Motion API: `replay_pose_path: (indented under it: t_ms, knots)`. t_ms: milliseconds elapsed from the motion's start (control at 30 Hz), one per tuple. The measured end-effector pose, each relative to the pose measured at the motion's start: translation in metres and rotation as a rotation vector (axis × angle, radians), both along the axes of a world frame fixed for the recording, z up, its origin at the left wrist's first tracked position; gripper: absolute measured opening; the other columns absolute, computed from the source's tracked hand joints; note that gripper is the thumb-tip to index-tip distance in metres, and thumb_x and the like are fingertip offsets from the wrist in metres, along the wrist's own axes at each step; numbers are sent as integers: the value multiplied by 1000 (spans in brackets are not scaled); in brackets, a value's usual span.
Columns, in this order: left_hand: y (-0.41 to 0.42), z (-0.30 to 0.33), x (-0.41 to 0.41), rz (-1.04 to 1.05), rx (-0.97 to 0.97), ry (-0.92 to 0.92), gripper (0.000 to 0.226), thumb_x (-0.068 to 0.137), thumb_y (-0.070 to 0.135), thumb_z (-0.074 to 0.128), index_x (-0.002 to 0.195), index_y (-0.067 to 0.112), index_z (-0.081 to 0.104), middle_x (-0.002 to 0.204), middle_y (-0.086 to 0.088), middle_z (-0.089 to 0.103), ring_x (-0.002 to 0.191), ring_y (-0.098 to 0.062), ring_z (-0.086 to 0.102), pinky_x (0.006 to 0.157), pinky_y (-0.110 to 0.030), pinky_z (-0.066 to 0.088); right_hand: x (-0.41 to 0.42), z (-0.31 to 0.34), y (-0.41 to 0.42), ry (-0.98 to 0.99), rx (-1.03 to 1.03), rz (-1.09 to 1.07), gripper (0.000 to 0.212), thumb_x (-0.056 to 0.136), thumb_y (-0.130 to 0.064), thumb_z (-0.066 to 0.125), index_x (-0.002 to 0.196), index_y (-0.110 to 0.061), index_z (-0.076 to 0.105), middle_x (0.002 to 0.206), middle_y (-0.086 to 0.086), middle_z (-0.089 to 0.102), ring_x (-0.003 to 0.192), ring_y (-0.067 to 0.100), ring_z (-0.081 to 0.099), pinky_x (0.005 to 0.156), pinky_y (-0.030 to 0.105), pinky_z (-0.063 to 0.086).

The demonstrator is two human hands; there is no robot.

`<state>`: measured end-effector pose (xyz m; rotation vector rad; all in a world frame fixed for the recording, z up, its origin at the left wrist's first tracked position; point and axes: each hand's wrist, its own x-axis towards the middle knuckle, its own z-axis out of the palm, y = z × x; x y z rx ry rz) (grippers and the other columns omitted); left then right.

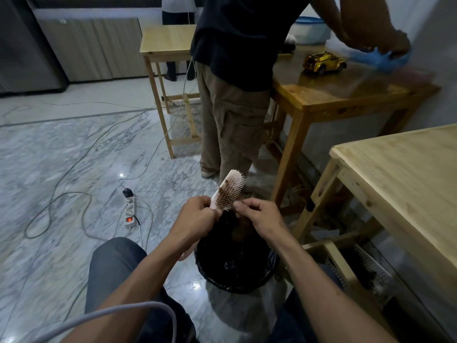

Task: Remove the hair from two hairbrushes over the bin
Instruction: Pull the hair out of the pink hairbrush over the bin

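A power strip (130, 212) lies on the marble floor (61, 157) at the left. The left hand (197, 216) grips the lower part of a pink hairbrush (228, 190), bristles facing right and matted with brown hair (225, 188). The right hand (257, 219) pinches at the bristles near the brush's base. Both hands are above the black-lined bin (236, 263). A wooden surface (408, 174) stands at the right.
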<state>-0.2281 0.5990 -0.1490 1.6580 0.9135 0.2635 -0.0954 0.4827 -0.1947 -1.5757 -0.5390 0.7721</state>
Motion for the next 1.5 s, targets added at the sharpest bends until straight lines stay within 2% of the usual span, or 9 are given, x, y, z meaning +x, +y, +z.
replay_pose_path:
  t_ms: [200,400,500,600,700,800,900,1000,1500]
  knots:
    - [13,-7,-2,223,-74,-27,8,77,-1,58,69,3,59,59,-11,50,49,-20,42,53,-36,31,1,-3,-2,-192,-9,-17,27,90,-18,78,64,-22,69,57,-14,66,58,-4,57,62,9,43]
    - [24,2,-6,243,-193,-119,16,89,-11,48,79,-2,57,69,-15,50,48,-19,39,46,-28,29,12,-9,-12,-180,-94,-108,23,90,-23,78,68,-20,74,62,-11,70,62,-1,61,67,20,46]
    - [22,1,-6,182,-155,-107,16,90,-9,50,78,-3,58,68,-16,52,47,-19,42,46,-29,31,11,-11,-8,-128,-210,-71,8,90,-25,75,86,-20,81,87,-3,77,87,9,69,84,28,53]
    - [20,-4,-5,108,-86,-73,16,90,-3,57,74,0,60,66,-16,54,50,-21,46,49,-31,35,4,-5,-7,-74,-243,-20,42,85,-24,67,126,-29,72,126,-3,69,117,15,62,105,34,48]
    - [16,-8,-3,52,-43,-50,13,82,4,62,69,8,62,60,-11,54,53,-23,47,53,-35,35,4,7,-6,-45,-126,12,60,81,-41,65,141,-33,61,135,-9,63,124,10,57,107,33,42]
    - [8,-4,0,-9,-33,-40,5,72,11,63,72,9,67,56,-8,56,53,-22,48,54,-36,35,2,10,-1,33,-37,101,55,81,-53,73,130,-30,70,122,-7,75,116,10,68,104,31,49]
    - [5,-2,2,-33,-4,-40,6,75,15,65,75,9,69,54,-3,58,51,-19,50,53,-34,36,-3,6,5,-7,-12,66,17,88,-39,78,93,-23,82,89,-4,81,85,10,73,84,28,53]
    - [12,-8,2,60,8,-35,12,85,10,63,73,9,65,53,-3,54,50,-20,48,55,-36,37,-3,5,2,-77,-28,-34,25,88,-34,78,64,-28,78,63,-9,71,62,3,60,68,25,46]
    - [36,-16,1,468,-252,-187,14,90,-5,51,78,-1,57,65,-13,48,50,-21,40,48,-31,30,6,12,-14,10,126,-268,31,92,-16,74,61,-16,75,69,1,74,73,11,68,78,27,53]
